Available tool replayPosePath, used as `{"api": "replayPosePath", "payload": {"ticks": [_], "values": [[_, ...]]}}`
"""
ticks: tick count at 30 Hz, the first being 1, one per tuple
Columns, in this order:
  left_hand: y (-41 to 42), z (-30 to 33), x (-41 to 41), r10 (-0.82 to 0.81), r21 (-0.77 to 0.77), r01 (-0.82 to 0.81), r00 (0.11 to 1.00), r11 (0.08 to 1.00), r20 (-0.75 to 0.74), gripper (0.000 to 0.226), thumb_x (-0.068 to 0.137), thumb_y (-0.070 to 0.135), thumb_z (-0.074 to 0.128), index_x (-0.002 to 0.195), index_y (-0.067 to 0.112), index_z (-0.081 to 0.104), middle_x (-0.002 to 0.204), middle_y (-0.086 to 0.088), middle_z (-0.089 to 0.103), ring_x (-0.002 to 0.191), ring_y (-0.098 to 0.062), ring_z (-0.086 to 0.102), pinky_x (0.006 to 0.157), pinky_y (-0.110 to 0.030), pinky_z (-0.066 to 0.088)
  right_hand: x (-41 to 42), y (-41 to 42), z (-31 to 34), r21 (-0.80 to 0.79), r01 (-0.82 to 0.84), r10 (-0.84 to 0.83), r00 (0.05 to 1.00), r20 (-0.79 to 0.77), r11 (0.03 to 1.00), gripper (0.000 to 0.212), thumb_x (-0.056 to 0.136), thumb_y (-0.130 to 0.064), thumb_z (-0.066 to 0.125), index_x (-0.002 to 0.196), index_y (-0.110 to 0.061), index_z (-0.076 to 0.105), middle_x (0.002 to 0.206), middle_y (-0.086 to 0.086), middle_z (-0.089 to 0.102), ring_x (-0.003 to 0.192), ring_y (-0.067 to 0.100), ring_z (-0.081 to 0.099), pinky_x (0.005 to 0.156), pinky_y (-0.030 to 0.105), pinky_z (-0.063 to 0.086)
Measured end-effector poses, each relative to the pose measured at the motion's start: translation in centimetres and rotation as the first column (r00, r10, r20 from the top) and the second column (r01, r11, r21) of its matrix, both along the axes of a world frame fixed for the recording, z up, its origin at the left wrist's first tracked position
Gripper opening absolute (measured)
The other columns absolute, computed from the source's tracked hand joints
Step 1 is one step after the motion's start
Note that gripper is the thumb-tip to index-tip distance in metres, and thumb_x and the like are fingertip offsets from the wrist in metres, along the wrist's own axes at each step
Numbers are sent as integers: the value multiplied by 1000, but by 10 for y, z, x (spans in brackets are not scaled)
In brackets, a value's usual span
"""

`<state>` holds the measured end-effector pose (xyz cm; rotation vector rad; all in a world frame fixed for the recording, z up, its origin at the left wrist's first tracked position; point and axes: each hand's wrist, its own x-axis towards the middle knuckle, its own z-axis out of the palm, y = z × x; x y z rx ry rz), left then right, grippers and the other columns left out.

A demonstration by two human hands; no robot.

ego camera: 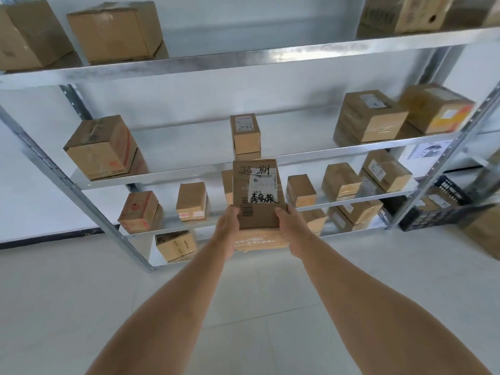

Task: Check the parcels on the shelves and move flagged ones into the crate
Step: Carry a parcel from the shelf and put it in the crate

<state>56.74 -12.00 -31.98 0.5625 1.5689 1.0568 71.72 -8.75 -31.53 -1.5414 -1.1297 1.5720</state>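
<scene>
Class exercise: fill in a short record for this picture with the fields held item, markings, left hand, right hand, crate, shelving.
held item: cardboard parcel, raised before the shelves
markings: white label, barcode, black handwriting
left hand: left hand holds the parcel's lower left edge
right hand: right hand holds its lower right edge
crate: black crate on the floor, far right
shelving: metal shelves carrying many cardboard boxes

I look at a galvanized steel shelving unit (243, 64) standing against a plain white wall (32, 169), its slotted uprights (81, 196) angling down to a pale tiled floor (257, 307). A dark skirting strip (48, 238) runs along the wall's foot at left. Soft, even light glints off the shelf edges.
</scene>
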Motion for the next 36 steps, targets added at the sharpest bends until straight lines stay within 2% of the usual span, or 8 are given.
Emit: {"api": "replayPosePath", "payload": {"ticks": [5, 10, 14, 19, 22, 27, 32, 36], "values": [[39, -16, 98, -36, -10, 36, 999, 999, -7, 37, 91, 41, 47, 109, 20, 71, 126, -10, 68, 123, -29, 58, 117, -53, 37, 105, 21, -10, -5, 100, -100, 995, 21, 995, 28, 107, -20, 41, 131, -19, 56, 105, -3, 60, 88, 12, 54, 78, 30, 42], [73, -24, 221, -122, -16, 123, 992, 992, 23, 33, 105, 34, 41, 106, 19, 70, 115, -10, 72, 116, -29, 63, 111, -49, 45, 225, 54, -22, -25, 138, -136, 990, 47, 990, 29, 107, -20, 41, 132, -19, 55, 120, 3, 63, 104, 21, 56, 89, 34, 42], [99, -35, 293, -178, -29, 178, 984, 984, 6, 36, 100, 40, 43, 110, 22, 72, 120, -9, 72, 119, -30, 63, 111, -56, 46, 300, 76, -32, -48, 162, -160, 986, 40, 986, 32, 107, -21, 40, 136, -25, 52, 123, 2, 63, 112, 23, 56, 97, 38, 44], [152, -57, 364, -257, -48, 257, 966, 965, 7, 34, 91, 45, 49, 100, 29, 78, 120, -6, 74, 119, -29, 66, 111, -56, 46, 377, 107, -46, -83, 232, -228, 972, 48, 969, 36, 107, -25, 39, 141, -23, 52, 127, 2, 63, 115, 23, 57, 93, 38, 43], [206, -108, 396, -298, -60, 298, 954, 953, 7, 42, 83, 51, 49, 107, 31, 76, 125, -6, 72, 121, -29, 64, 110, -57, 46, 420, 136, -55, -106, 274, -268, 961, 67, 956, 34, 107, -25, 39, 137, -21, 53, 122, 2, 63, 111, 22, 57, 91, 37, 42], [263, -96, 480, -351, -88, 356, 934, 930, 72, 37, 93, 44, 46, 112, 26, 73, 121, -8, 73, 117, -30, 66, 106, -55, 51, 491, 199, -71, -117, 344, -335, 938, 91, 931, 35, 108, -24, 39, 140, -20, 51, 126, 4, 62, 114, 24, 56, 93, 38, 42], [322, -105, 555, -378, -123, 388, 921, 913, 94, 48, 82, 47, 46, 119, 26, 68, 124, -9, 72, 118, -30, 66, 107, -56, 50, 563, 252, -74, -119, 395, -381, 917, 120, 911, 28, 108, -21, 40, 130, -17, 56, 114, 4, 65, 91, 14, 58, 67, 28, 42], [357, -103, 621, -396, -132, 407, 913, 904, 99, 42, 87, 42, 48, 116, 23, 71, 124, -10, 71, 119, -29, 65, 108, -54, 49, 624, 286, -78, -134, 428, -412, 901, 134, 893, 26, 108, -20, 40, 130, -18, 54, 109, 1, 63, 89, 11, 56, 65, 27, 42]]}}
